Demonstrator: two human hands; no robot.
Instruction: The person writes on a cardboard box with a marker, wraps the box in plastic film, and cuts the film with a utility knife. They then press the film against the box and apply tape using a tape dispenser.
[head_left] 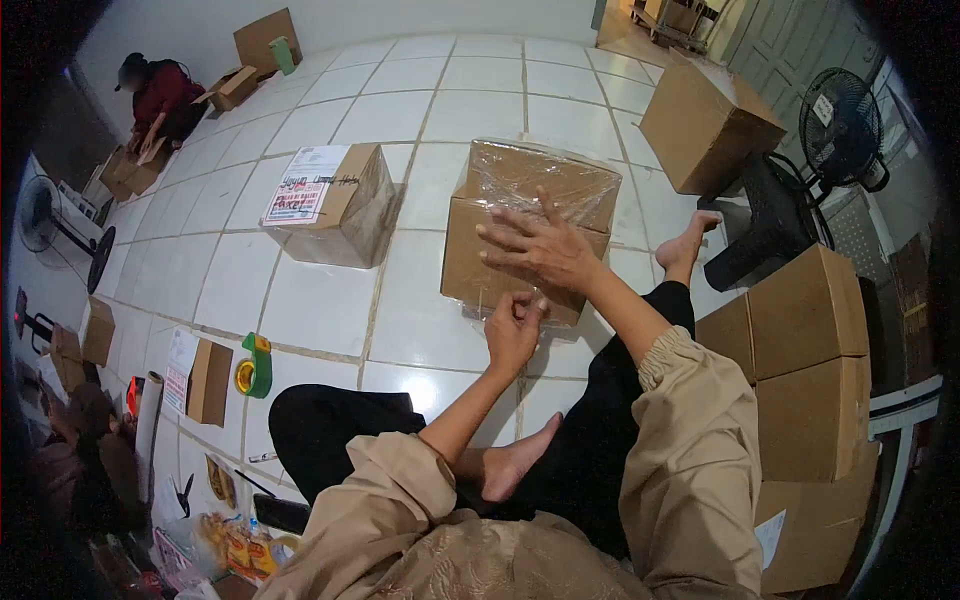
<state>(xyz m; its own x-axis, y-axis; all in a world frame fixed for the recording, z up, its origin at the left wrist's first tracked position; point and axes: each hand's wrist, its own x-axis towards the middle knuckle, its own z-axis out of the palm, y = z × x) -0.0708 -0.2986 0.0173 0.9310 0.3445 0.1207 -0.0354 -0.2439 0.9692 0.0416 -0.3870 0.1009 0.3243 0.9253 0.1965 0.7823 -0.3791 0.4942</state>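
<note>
White tiles cover the floor (415, 310). In the head view, a carton (515, 190) wrapped in clear film (580, 180) sits toward one o'clock. The right hand (540, 246) lies spread across it; the left hand (514, 332) curls at its six o'clock edge, whether pinching film I cannot tell. A labelled box (355, 215) stands at ten o'clock.

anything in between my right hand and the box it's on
Nothing bulky shows in between: the right hand lies on the box. Clear wrap covers its far part; whether that runs under the palm, I cannot tell.
</note>
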